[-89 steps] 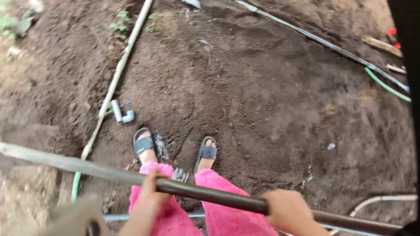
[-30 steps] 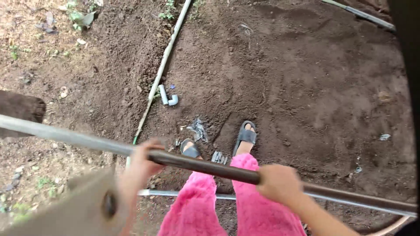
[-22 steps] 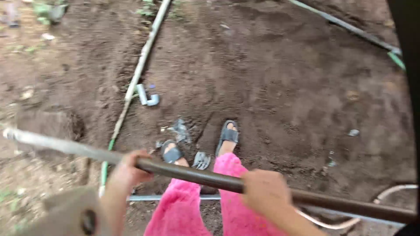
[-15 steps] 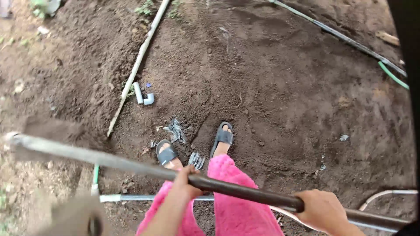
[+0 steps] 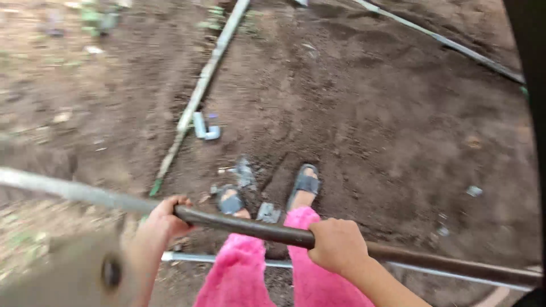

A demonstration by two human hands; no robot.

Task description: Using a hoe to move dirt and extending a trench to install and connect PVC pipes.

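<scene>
No packages, labels, signs or screens anywhere here: nothing printed, nothing wrapped, nothing lit up in this view from the head camera.

Feet (image 5: pixel 267 196) stand on soil (image 5: pixel 369 113), pipe (image 5: pixel 199 94) to their left

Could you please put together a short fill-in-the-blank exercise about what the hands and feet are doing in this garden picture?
1. Both the left hand and the right hand grip one long dark ____.
2. The person's trousers are ____ in colour.
3. The sandals stand on bare brown ____.
4. The short grey pipe elbow lies beside a long pale ____ that runs across the ground.

Missing words: handle; pink; soil; pipe
</scene>
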